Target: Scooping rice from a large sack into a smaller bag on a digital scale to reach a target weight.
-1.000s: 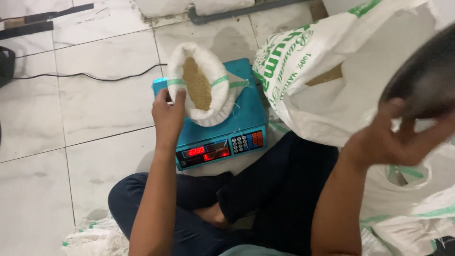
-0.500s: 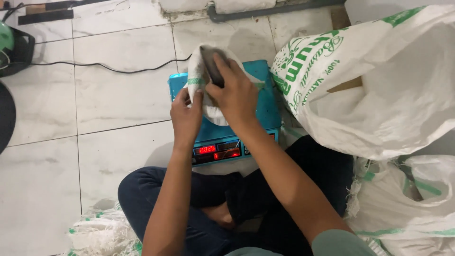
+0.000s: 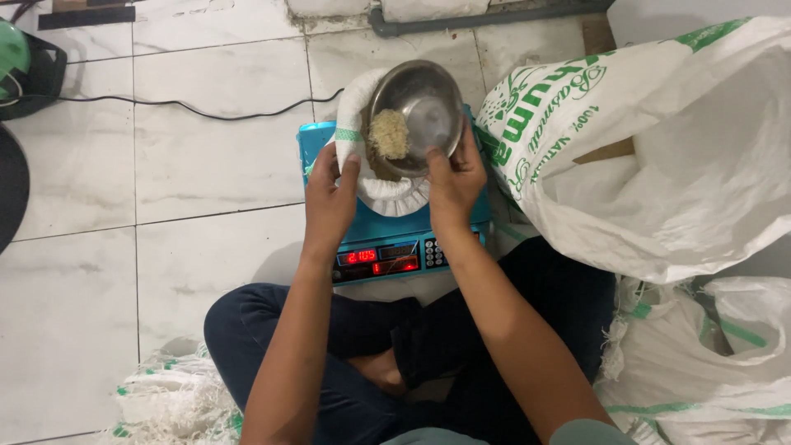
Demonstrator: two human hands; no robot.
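Observation:
A small white woven bag (image 3: 387, 191) stands on a teal electronic scale (image 3: 387, 239) with a lit red display. My left hand (image 3: 329, 198) grips the bag's near-left rim. My right hand (image 3: 453, 181) holds a round steel bowl (image 3: 424, 111) tilted over the bag's mouth. A clump of pale grain (image 3: 389, 133) sits at the bowl's lower left lip, over the opening. I am seated cross-legged on the floor behind the scale, in dark trousers.
A large white printed sack (image 3: 659, 156) lies open at the right, with more white sacks (image 3: 700, 363) below it. A black cable (image 3: 189, 107) runs across the tiled floor. Frayed sack cloth (image 3: 177, 400) lies by my left knee. A green object (image 3: 12, 53) sits far left.
My right hand brought the steel bowl from the big sack on the right over to the small bag and tipped it. My left hand stayed on the bag's rim.

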